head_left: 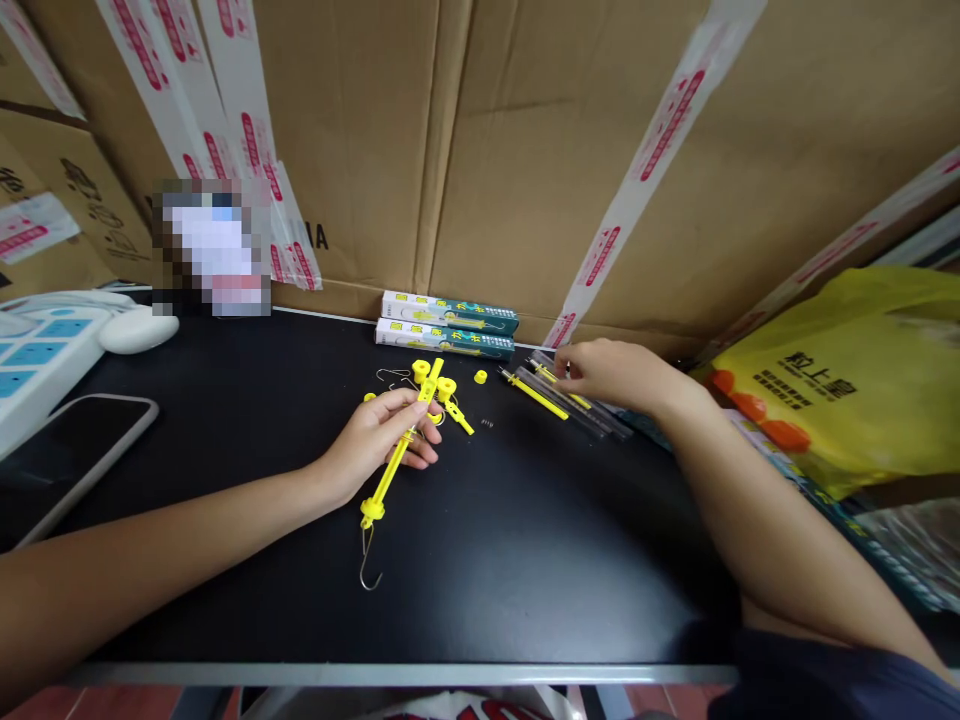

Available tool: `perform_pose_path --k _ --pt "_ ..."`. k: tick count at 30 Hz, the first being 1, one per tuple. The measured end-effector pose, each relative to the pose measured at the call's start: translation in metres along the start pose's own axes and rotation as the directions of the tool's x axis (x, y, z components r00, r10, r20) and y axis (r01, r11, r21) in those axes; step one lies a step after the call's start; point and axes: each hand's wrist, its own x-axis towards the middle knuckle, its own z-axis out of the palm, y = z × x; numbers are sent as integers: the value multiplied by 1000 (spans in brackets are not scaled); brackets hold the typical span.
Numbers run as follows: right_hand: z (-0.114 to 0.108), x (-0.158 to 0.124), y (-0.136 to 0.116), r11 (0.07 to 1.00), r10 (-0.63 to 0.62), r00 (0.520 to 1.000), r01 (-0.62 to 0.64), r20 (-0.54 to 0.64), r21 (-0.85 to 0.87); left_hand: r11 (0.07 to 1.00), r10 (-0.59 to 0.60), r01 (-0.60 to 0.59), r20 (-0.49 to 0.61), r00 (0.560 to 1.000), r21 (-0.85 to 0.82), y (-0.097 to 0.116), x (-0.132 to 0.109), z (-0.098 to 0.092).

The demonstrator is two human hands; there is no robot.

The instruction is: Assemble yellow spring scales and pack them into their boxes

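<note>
My left hand (pixel 382 432) is closed around a yellow plastic spring scale rod (pixel 395 466) with a metal hook (pixel 368 566) hanging from its near end. It lies low over the black table (pixel 525 560). My right hand (pixel 611 372) reaches to the back right and pinches one of several clear tubes with yellow rods (pixel 559 398) lying there. Loose yellow caps (pixel 447 388), a small yellow cap (pixel 480 377), a wire hook (pixel 391 376) and a tiny spring (pixel 487 424) lie between the hands.
Two small printed boxes (pixel 448 325) lie against the cardboard cartons (pixel 525 150) at the back. A yellow plastic bag (pixel 855 380) sits at the right. A phone (pixel 71 450), a power strip (pixel 34 360) and a white mouse (pixel 139 328) are at the left.
</note>
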Motion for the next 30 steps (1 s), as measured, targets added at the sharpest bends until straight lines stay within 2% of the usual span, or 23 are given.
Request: perform_pose_path --k 3,6,16,19,21,24,26,27,30 --pt "11 5 -3 998 9 994 -1 111 -67 1000 5 -5 3 1000 22 0 -1 0" --pt "17 9 -6 997 12 989 -1 150 -75 999 9 -9 4 1000 48 0 -1 1" --pt "10 8 2 999 -24 987 32 162 -44 996 3 -4 7 1000 93 2 -2 3" --pt "1 5 12 989 -59 994 45 97 138 995 2 -4 11 1000 104 1 -2 4" --pt "-6 2 16 909 -100 994 76 39 410 993 3 -5 16 1000 115 0 -2 4" --pt "-12 -2 13 622 -213 977 156 -26 767 991 12 -14 18 1000 131 0 -2 5" --pt "-14 -3 5 443 -287 957 182 -54 878 990 18 -21 21 1000 140 0 -3 5" --pt "-13 -4 1 384 -310 949 182 -59 905 989 21 -24 23 1000 145 0 -3 5" --pt "-11 -3 -7 298 -347 935 182 -72 937 987 25 -29 25 999 160 0 -3 6"
